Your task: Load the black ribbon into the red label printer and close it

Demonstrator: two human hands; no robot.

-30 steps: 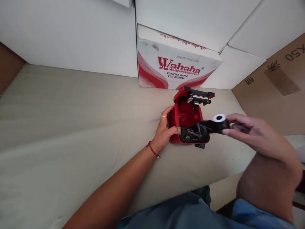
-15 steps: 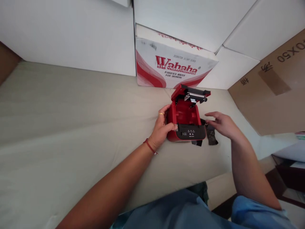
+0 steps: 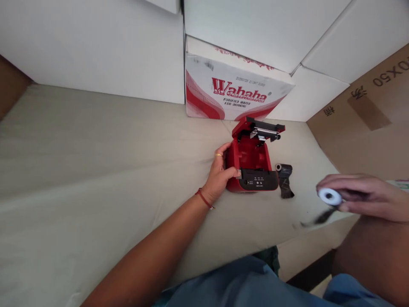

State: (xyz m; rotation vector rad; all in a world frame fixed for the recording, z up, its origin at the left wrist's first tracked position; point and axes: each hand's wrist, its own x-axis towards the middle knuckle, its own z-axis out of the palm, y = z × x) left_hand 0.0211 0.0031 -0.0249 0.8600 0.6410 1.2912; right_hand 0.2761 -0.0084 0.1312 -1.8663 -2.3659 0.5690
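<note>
Big white boxes (image 3: 105,47) stand like a wall at the back of the pale surface (image 3: 111,162). In front of them is a red and white water box (image 3: 239,87) with "Wahaha" on it. A big brown box (image 3: 367,115) with dark writing stands on the right. The red machine (image 3: 251,155) sits close in front of the water box, with its lid (image 3: 260,128) up, so you can see its red inside. A small dark roll (image 3: 284,170) lies just beside the machine, on the side near the right hand (image 3: 367,198), with a loose strip going toward the person. It lies between the machine and that hand.

The left hand (image 3: 218,175) holds the machine by its left side. The thumb is on the front corner, and the other fingers curl along the side. The right hand is well apart from the machine, near the surface's edge. Its fingers and thumb pinch a roll with a white end (image 3: 329,196). The white ring faces out past the fingertips, and a blurry dark strip (image 3: 320,218) hangs from it.
</note>
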